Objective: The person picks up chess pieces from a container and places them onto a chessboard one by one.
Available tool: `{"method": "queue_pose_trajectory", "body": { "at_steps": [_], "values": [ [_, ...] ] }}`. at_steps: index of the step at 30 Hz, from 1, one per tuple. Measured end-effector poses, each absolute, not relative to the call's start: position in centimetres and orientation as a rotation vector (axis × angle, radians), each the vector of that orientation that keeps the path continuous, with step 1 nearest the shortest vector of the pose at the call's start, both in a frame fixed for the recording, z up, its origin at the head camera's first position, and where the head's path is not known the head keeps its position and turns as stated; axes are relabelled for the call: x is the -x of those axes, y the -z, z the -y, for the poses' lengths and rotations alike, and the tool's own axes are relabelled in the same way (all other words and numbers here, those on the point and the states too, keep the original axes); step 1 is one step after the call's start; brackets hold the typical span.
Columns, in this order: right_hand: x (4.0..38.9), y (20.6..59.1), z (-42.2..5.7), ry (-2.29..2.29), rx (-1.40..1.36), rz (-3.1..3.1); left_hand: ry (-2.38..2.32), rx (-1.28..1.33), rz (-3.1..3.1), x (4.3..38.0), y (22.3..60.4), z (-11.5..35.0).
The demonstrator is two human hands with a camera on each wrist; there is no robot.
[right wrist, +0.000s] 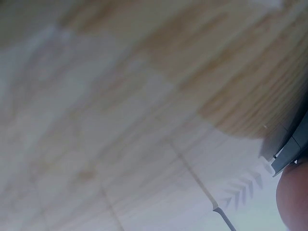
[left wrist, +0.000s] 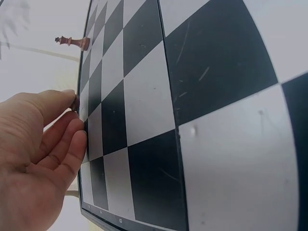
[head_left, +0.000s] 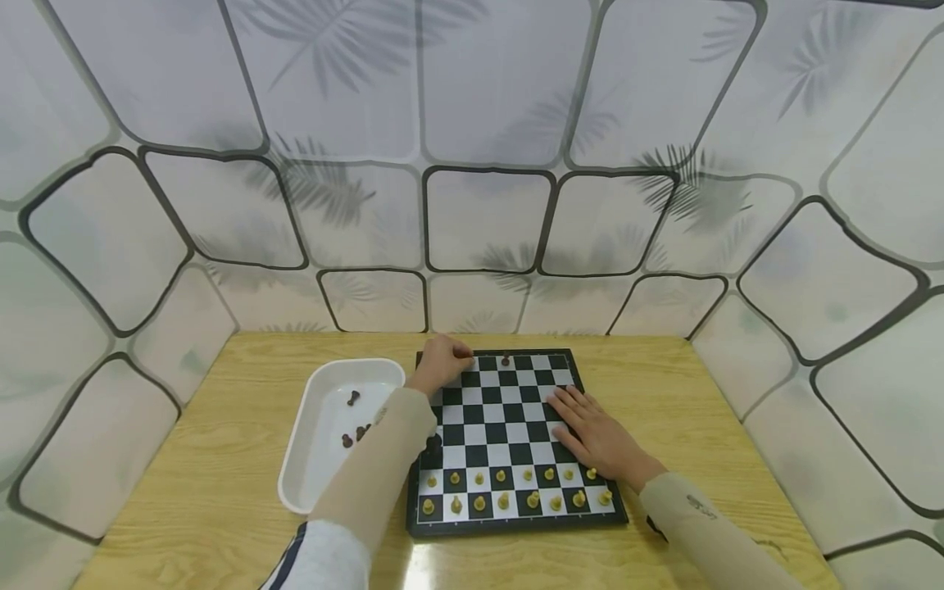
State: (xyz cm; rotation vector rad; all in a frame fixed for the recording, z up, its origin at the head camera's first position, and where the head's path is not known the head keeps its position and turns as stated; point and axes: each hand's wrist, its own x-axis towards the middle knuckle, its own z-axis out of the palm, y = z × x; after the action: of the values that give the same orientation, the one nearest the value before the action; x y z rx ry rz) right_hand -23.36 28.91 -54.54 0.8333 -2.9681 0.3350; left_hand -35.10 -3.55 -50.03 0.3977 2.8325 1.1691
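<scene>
My left hand [head_left: 442,360] is at the far left corner of the black-and-white chessboard [head_left: 516,528]. Between thumb and fingers it pinches a small dark brown chess piece [left wrist: 75,103], mostly covered, right at the board surface. A brown king [left wrist: 73,42] stands upright on the far row, a short way to the right of that hand. My right hand [head_left: 601,434] rests with fingers extended on the board's right edge. Two rows of yellow chess pieces [head_left: 479,502] stand along the near side, some close to the right wrist.
A white tray [head_left: 292,459] lies left of the board, partly behind the left sleeve, with several brown pieces [head_left: 347,441] in it. A dark object [head_left: 433,444] shows at the board's left edge beside that sleeve. The wooden table [head_left: 214,459] meets patterned walls behind and at both sides.
</scene>
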Motion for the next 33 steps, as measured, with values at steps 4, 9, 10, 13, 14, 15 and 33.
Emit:
{"method": "queue_pose_trajectory", "body": {
  "at_steps": [4, 9, 10, 13, 14, 15, 33],
  "values": [
    [23.36, 54.53, -28.91, -0.333, -0.832, 2.97, -1.161, -0.405, -2.834, 35.04, 50.19, 3.48],
    [23.29, 54.54, -28.88, -0.334, -0.83, 2.98, -1.172, -0.412, -2.827, 34.96, 50.38, 3.47],
    [23.28, 54.53, -28.87, -0.337, -0.831, 2.981, -1.174, -0.41, -2.824, 34.95, 50.43, 3.47],
    [23.25, 54.51, -28.86, -0.339, -0.832, 2.979, -1.168, -0.422, -2.826, 34.99, 50.58, 3.48],
    [23.26, 54.51, -28.86, -0.337, -0.83, 2.98, -1.166, -0.426, -2.827, 35.01, 50.58, 3.47],
    [23.27, 54.51, -28.88, -0.333, -0.828, 2.979, -1.165, -0.431, -2.829, 35.02, 50.57, 3.47],
    [23.35, 54.46, -28.84, -0.343, -0.831, 2.977, -1.121, -0.431, -2.836, 34.96, 50.28, 3.4]
  ]
}}
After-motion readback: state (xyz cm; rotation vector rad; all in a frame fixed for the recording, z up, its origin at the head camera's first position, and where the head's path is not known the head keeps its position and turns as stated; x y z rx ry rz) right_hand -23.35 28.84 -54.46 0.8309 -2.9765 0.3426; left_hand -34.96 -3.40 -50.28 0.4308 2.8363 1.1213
